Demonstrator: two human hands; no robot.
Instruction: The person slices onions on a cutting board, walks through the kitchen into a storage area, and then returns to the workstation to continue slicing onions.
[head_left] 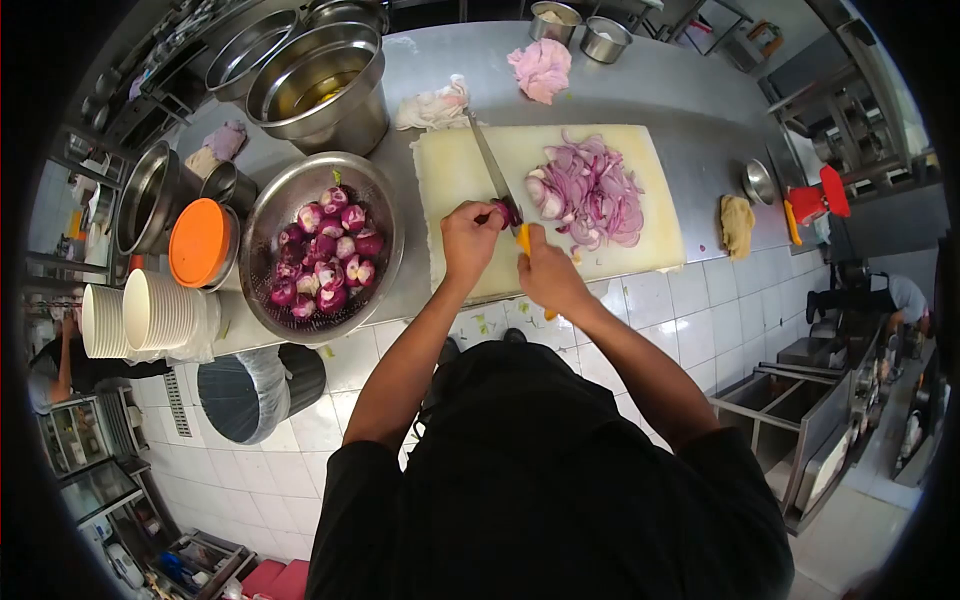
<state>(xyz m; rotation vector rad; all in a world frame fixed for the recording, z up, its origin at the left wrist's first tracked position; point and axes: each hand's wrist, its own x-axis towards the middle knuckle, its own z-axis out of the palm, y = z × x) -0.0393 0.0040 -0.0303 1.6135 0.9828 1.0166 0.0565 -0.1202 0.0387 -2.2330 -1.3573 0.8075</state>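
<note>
Head view, looking straight down. Onion piece (507,212) on near-centre of white cutting board (450,180), pinned under left hand (470,240), fingers curled down onto it. Knife (494,172) blade lying across board just beside that piece, tip pointing away toward far edge; yellow handle wrapped in right hand (548,272), fist closed on it. Hands close together, nearly touching at the cut. Pile of sliced purple onion (592,192) on right half of board, just right of blade. Board sitting on steel counter (680,95). Left of board: metal colander (300,200) full of peeled onion halves (322,260). Further left: orange lid (200,242) on a container, stack of white bowls (150,312) at counter edge. Behind colander: large steel pot (320,85). Far side of board: white cloth (435,105), pink cloth (541,68). Right of board: yellow rag (737,224). Black bin (250,390) below counter, on tiled floor.
</note>
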